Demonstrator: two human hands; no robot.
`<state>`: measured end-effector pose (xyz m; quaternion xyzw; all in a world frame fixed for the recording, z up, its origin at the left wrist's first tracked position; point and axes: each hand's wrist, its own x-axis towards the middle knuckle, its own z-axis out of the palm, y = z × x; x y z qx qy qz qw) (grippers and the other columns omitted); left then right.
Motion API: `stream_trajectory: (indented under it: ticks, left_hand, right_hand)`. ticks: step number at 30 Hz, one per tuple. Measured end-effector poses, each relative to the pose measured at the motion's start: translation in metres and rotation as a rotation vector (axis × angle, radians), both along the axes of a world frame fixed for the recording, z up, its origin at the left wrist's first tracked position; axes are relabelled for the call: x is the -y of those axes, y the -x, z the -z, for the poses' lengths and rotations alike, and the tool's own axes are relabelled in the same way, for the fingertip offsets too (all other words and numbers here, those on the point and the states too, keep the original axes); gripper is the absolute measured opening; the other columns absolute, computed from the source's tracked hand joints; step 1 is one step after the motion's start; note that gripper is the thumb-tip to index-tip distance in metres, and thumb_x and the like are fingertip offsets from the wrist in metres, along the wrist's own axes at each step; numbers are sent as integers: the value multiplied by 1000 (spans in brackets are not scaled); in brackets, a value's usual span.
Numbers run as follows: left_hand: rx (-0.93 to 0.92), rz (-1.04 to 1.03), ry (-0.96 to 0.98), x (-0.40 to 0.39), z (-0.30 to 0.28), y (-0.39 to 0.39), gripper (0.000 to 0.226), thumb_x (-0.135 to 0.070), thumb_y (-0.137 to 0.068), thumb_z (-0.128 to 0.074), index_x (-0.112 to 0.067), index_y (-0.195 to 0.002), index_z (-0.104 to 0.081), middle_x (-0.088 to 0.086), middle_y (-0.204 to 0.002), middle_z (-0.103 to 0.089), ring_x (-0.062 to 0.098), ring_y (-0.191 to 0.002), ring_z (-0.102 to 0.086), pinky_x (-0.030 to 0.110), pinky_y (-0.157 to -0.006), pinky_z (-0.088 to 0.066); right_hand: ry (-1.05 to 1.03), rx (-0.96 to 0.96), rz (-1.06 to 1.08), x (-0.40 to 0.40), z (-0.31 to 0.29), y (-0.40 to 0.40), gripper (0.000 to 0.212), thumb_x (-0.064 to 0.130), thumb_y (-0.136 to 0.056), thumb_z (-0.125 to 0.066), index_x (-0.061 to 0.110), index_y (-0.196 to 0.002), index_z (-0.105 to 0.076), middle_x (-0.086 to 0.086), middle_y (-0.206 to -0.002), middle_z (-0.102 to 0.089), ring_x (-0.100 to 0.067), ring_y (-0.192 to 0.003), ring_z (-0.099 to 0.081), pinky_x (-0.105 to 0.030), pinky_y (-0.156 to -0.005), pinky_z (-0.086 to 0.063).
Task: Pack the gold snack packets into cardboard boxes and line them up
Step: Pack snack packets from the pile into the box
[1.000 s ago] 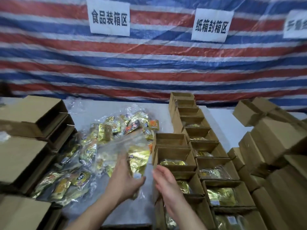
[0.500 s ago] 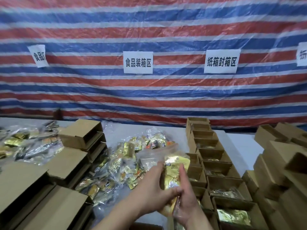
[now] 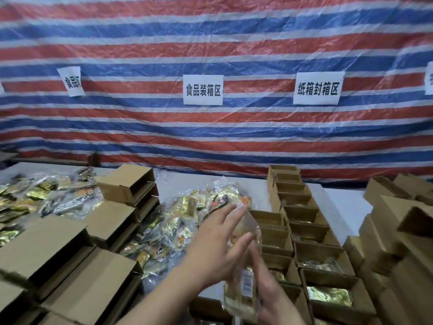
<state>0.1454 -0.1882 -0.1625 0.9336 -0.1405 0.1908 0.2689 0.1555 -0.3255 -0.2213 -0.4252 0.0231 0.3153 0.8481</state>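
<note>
Behind, striped tarp (image 3: 210, 137) backs the white table (image 3: 328, 202).

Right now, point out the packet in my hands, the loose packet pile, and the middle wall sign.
packet in hands (image 3: 243, 285), head view, lower label area.
loose packet pile (image 3: 187, 212), head view, upper middle of the heap.
middle wall sign (image 3: 203, 89), head view, centre of the lettering.
</note>
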Motion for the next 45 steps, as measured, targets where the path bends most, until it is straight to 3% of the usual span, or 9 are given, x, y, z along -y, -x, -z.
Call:
stream_trajectory:
  ticks: [6, 11, 14, 17, 20, 23, 27, 36, 45]
  left_hand:
    - [-424, 42, 672, -5, 26, -2, 43, -56, -95, -31, -35, -106, -67, -18, -96, -68, -10, -87, -61, 22, -80, -50]
    - [-547, -24, 798, -4, 62, 12, 37, -45, -103, -27, -42, -112, -62, -16, -118, -64, -8, -107, -57, 21, -94, -47]
    - [-566, 3, 750, -20, 71, 12, 33, -39, -105, -26, -54, -110, -55, -25, -126, -51, -12, -119, -46, 13, -103, -36]
    - [-545, -80, 605, -60, 97, 2, 32, -39, -105, -26, -48, -125, -50, -20, -137, -36, -5, -130, -27, 17, -108, -17]
    - [-626, -191, 379, -104, 150, 4, 42, -37, -104, -36, -25, -144, -42, -8, -151, -37, 3, -137, -30, 16, -109, -19]
    - [-786, -286, 163, -127, 206, 20, 50, -40, -102, -41, -22, -149, -34, -2, -154, -35, 13, -143, -30, 24, -114, -23]
    - [-851, -196, 296, -130, 244, 36, 49, -27, -103, -41, -19, -150, -30, 3, -153, -38, 12, -141, -34, 25, -116, -26]
    - [-844, -245, 226, -116, 242, 37, 54, -23, -104, -30, -21, -154, -10, 8, -137, -56, 18, -119, -57, 27, -97, -44]
    - [-854, -286, 244, -112, 239, 38, 48, -26, -104, -30, -22, -150, -20, 11, -125, -62, 25, -111, -61, 33, -92, -48]
  right_hand:
    - [107, 58, -26, 0, 9, 0, 76, 66, -70, -63, 2, -110, -71, -20, -81, -64, -29, -66, -63, -36, -58, -54]
    - [291, 113, -25, -13, 19, 6, 53, 64, -80, -51, 28, -111, -75, -13, -114, -72, -31, -105, -70, -39, -73, -60]
    - [478, 164, 1, -19, 28, 7, 62, 62, -70, -64, 20, -116, -70, -13, -105, -74, -24, -88, -73, -34, -62, -58]
    - [693, 262, -71, -28, 41, 2, 71, 61, -65, -73, 15, -118, -65, -7, -100, -75, -22, -89, -72, -42, -80, -59]
    - [948, 458, -268, -38, 55, -8, 62, 66, -71, -75, 20, -111, -63, 2, -106, -71, -15, -99, -68, -40, -95, -52]
    - [1194, 567, -591, -53, 79, -17, 61, 78, -61, -65, 23, -86, -56, 11, -83, -59, -5, -76, -55, -24, -72, -45]
    - [1385, 575, -879, -75, 121, -23, 73, 89, -64, -49, 26, -97, -67, 5, -98, -65, -15, -93, -62, -31, -79, -47]
    - [1597, 682, -872, -104, 191, -15, 46, 45, -94, -55, 17, -131, -55, -11, -135, -59, -29, -125, -56, -38, -105, -44]
    - [1585, 714, -846, -90, 167, -17, 26, 29, -93, -51, 18, -111, -67, -10, -115, -69, -29, -106, -63, -30, -87, -48]
